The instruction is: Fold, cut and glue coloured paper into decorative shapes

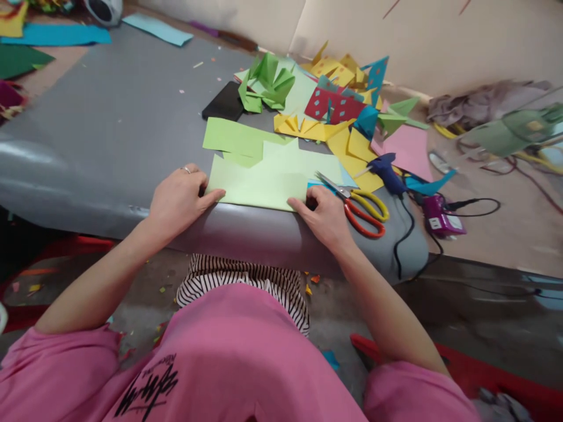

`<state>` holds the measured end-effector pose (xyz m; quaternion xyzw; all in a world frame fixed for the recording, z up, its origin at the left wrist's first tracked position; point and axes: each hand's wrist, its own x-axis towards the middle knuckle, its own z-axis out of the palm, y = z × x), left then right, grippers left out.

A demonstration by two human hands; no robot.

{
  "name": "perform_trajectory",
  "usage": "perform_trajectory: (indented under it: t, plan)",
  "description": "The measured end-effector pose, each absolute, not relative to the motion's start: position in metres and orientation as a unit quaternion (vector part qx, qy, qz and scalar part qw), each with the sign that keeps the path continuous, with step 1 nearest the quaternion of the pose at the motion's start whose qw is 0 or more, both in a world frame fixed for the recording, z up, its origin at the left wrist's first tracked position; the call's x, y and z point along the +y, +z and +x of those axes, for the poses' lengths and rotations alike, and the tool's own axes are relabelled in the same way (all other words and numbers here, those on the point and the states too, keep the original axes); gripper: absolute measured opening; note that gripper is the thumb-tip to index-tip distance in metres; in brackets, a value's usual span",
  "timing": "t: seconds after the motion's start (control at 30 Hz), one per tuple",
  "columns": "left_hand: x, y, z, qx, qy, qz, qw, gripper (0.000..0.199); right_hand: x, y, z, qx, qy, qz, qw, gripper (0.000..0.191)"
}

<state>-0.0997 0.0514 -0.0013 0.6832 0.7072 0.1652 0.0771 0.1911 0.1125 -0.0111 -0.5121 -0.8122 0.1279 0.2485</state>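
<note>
A pale green sheet of paper point(259, 183) lies at the front edge of the grey-covered table. My left hand point(181, 196) pinches its left front corner, thumb on top and the other fingers curled beneath. At the right front corner my right hand point(323, 214) grips the same sheet in a like way. Scissors point(358, 205) with one red and one yellow handle lie just beside my right hand, blades pointing left. Behind the sheet are a brighter green piece of paper point(233, 136) and another pale green piece point(319, 164), partly overlapped.
Folded green paper point(268, 82) rests near a black phone point(223, 101). Yellow paper shapes point(303, 126) and a red dotted piece point(332, 105) are heaped at the back. A blue glue gun point(389, 173) trails a black cord to a purple box point(442, 217) on the right.
</note>
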Motion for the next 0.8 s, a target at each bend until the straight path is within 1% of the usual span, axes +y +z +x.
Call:
perform_trajectory:
  t: [0.1,0.2,0.43,0.63,0.8]
  plan:
    - [0.053,-0.004,-0.102,0.701,0.181,0.687,0.064,0.037,0.113,-0.011,0.192,-0.814,0.131,-0.513,0.240,0.041]
    - [0.056,-0.003,-0.102,0.712,0.172,0.679,0.056,0.037,0.116,-0.009,0.193,-0.808,0.137,-0.524,0.232,0.043]
    - [0.062,0.005,-0.098,0.739,0.150,0.652,0.084,0.040,0.120,-0.006,0.192,-0.798,0.158,-0.535,0.227,0.043]
    - [0.063,0.000,-0.097,0.736,0.153,0.657,0.064,0.037,0.118,-0.015,0.194,-0.813,0.105,-0.518,0.244,0.037]
    - [0.060,0.004,-0.094,0.737,0.139,0.658,0.065,0.037,0.117,-0.021,0.192,-0.815,0.046,-0.533,0.223,0.036]
